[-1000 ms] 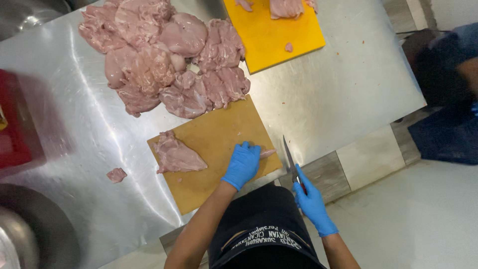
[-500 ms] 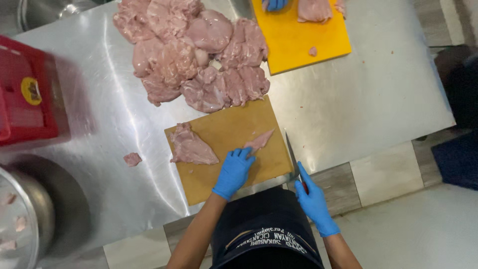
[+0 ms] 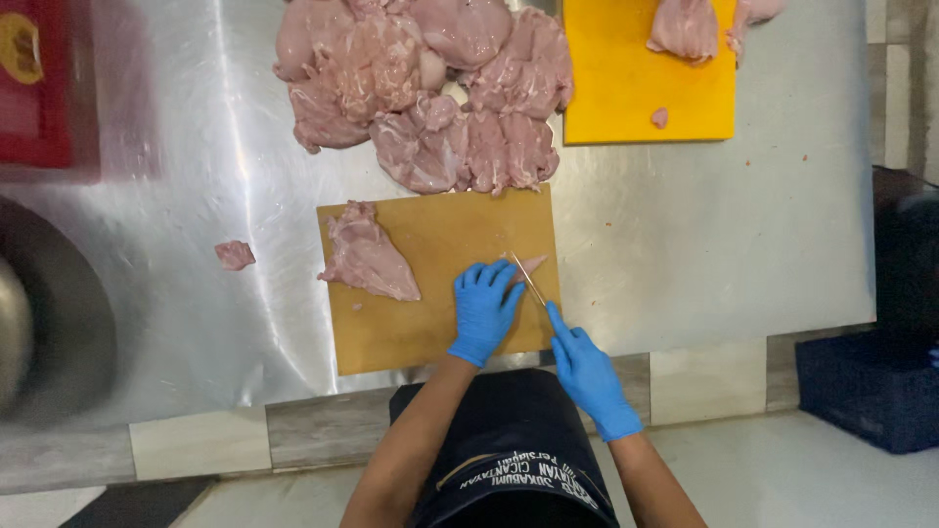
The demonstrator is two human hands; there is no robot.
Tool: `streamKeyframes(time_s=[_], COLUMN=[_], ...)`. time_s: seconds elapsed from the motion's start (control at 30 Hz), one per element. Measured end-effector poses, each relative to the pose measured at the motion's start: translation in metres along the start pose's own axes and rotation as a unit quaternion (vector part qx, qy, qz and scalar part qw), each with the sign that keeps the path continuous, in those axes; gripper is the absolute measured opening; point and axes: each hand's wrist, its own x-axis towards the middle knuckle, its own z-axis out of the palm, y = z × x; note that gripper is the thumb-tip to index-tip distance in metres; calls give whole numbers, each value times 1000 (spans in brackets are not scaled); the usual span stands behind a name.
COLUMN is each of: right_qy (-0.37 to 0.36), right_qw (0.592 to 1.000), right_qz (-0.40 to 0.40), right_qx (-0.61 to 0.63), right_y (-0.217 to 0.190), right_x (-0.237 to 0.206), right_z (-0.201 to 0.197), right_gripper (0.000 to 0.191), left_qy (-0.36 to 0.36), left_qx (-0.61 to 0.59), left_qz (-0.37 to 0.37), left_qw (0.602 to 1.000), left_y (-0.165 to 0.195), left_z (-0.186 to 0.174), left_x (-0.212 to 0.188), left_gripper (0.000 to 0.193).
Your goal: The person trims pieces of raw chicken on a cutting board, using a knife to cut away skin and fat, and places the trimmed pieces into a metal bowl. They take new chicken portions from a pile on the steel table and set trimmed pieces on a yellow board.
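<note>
Partly hidden knife, meat scrap under hands

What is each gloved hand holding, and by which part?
Right hand grips a thin-bladed knife by its handle; left hand lies flat, holding nothing.

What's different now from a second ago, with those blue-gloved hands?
The right hand brought the knife from the brown cutting board's edge onto the small meat scrap beside the left hand. The large raw chicken piece and chicken pile stayed put.
</note>
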Motion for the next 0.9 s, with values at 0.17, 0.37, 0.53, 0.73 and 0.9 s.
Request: streamKeyframes(time_s=[0.17,0.37,0.53,0.73,0.9], right_qy=[-27,-24,-20,-41,-35], right_qw=[999,998,998,999,999], right_qz=[-2,-36,-46,-6,-33], right_qx=[-37,-55,-33,31,24], right_y=[16,22,33,41,19], right_x=[7,38,21,-12,4], right_z=[-6,5,-4,-25,-2], right_gripper=[62,61,62,60,63], left_qy=[42,50,42,51,42], left_qx=[31,59,74,-100,-111], left_qz=[23,37,35,-35,-28], left_qw=[998,996,996,993,993], left_y=[2,1,-1,-13,-24], left_z=[15,24,29,18,5], left_x=[-2,-3,-4,-16,-25], left_gripper=[24,20,22,53,46])
